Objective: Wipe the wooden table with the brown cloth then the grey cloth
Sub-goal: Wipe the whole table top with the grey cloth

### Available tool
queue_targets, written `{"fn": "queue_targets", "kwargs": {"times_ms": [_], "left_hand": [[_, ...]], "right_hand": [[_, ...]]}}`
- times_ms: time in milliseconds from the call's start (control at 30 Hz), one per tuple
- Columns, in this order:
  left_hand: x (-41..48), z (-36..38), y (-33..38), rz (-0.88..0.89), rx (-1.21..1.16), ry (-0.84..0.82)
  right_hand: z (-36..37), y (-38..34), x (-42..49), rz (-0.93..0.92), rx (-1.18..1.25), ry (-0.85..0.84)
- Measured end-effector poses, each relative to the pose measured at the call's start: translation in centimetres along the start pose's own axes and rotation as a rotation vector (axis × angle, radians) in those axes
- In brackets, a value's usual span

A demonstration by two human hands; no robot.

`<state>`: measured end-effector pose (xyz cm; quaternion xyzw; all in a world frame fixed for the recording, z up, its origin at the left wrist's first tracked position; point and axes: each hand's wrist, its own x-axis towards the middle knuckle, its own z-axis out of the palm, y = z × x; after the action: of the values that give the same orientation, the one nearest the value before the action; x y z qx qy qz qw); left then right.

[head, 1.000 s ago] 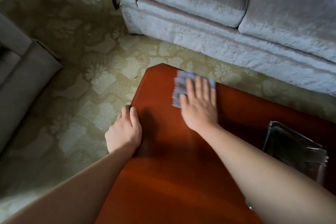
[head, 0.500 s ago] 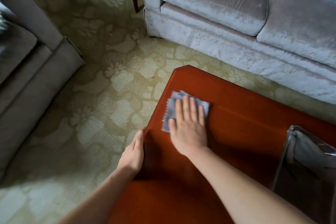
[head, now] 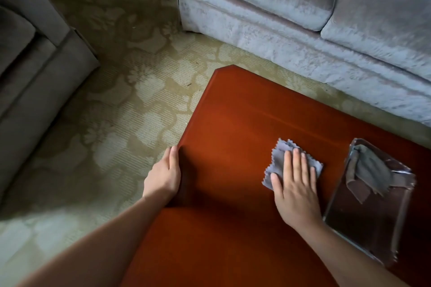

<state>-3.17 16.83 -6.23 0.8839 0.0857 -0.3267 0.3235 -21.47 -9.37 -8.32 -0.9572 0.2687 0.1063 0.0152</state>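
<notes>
Our right hand (head: 295, 191) has slid the grey cloth (head: 279, 149) nearer, fingers (head: 296, 161) spread flat on it. Our left hand (head: 163, 177) rests open on the surface (head: 233, 112) edge. The brown cloth (head: 370, 170) looks done, in the tray (head: 363, 223) beside our right hand. Next, we rub on.

Open stretch of wooden table (head: 233, 119) ahead and left of the right hand (head: 295, 189), metal tray (head: 363, 223) just beside on its right.

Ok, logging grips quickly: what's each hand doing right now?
Left hand: open, resting against the wooden table edge.
Right hand: open, flat, pressing the grey cloth.
</notes>
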Motion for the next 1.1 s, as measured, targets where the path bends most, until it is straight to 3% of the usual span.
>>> {"fn": "queue_targets", "kwargs": {"times_ms": [100,233,367,500,600,833,967,1100], "left_hand": [[-0.2,0.1,-0.2,0.005,0.012,-0.016],[1.2,-0.3,-1.6,-0.070,-0.201,-0.110],[2.2,-0.1,-6.1,-0.028,-0.441,-0.201],[-3.7,-0.7,-6.4,-0.134,-0.181,-0.012],[-6.8,0.2,-6.6,-0.114,0.035,0.080],[-6.4,0.6,-6.8,-0.063,0.110,0.151],[-5.8,0.8,-7.7,-0.052,0.102,0.161],[-5.1,0.3,-7.8,-0.078,0.014,0.085]], "right_hand": [[0.5,-3.3,-0.6,0.111,0.038,0.033],[0.5,-13.1,0.2,-0.124,0.068,0.093],[-0.4,-21.1,0.9,-0.275,0.154,0.076],[0.0,-17.1,-0.7,-0.355,0.101,0.055],[0.9,-10.1,-3.6,-0.257,0.088,0.065],[2.4,2.6,-11.6,-0.121,0.018,0.012],[3.0,2.3,-12.8,-0.020,0.022,0.018],[2.7,-2.7,-12.1,-0.015,0.049,0.029]]}}
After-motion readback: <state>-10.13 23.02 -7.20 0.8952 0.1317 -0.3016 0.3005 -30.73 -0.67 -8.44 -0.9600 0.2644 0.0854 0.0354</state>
